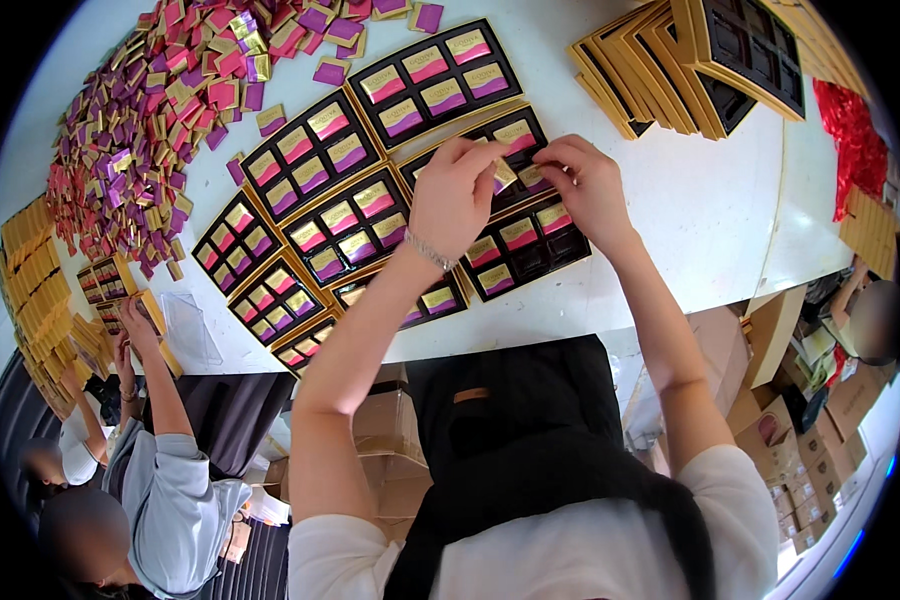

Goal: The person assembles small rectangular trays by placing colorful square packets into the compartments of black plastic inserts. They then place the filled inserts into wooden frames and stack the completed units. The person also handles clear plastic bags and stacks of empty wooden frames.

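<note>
Both my hands work over a gold-edged black tray [485, 133] among several such trays on the table. My left hand [454, 197], with a bracelet on its wrist, pinches a gold-wrapped chocolate square [504, 178] between thumb and fingers. Just to its right, my right hand [592, 190] has its thumb and fingertips closed at another wrapped chocolate square [533, 180] in a compartment. Below lies a partly filled tray [542, 258], some of its compartments bare black. The trays to the left, such as one filled tray [348, 226], hold pink-and-gold and purple-and-gold squares.
A large heap of wrapped squares [170, 110] covers the far left of the table. Stacked empty trays [660, 65] stand at the far right, near red plastic [850, 140]. At left a co-worker's hands [135, 335] are at small trays. Cardboard boxes [385, 430] sit below the table.
</note>
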The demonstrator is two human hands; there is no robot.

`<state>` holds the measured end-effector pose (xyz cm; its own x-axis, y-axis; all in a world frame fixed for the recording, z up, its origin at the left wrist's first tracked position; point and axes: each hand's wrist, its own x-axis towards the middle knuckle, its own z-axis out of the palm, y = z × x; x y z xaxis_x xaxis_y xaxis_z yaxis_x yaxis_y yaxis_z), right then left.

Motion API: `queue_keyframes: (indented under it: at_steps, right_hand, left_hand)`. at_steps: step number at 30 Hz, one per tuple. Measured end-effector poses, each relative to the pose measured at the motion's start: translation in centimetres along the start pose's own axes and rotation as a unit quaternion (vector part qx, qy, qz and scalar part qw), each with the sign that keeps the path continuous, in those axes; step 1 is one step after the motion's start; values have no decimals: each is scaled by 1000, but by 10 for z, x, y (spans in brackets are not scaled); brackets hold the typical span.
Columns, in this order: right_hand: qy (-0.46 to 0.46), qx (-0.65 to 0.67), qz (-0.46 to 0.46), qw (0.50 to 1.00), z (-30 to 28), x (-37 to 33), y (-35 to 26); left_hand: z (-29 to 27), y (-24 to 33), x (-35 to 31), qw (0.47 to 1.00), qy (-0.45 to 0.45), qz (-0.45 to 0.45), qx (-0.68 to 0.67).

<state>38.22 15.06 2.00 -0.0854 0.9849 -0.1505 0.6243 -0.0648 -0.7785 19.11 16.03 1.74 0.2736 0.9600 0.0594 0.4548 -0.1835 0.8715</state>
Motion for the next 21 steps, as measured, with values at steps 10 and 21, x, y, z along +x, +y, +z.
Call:
queue_keyframes:
  at_steps: [10, 21]
  right_hand:
    - [29, -192, -208, 959, 9, -33, -4]
    - [-107, -343, -185, 915, 8, -46, 2]
  left_hand:
    - [31, 3, -48, 958, 136, -14, 251]
    - [39, -10, -73, 943, -48, 77, 319]
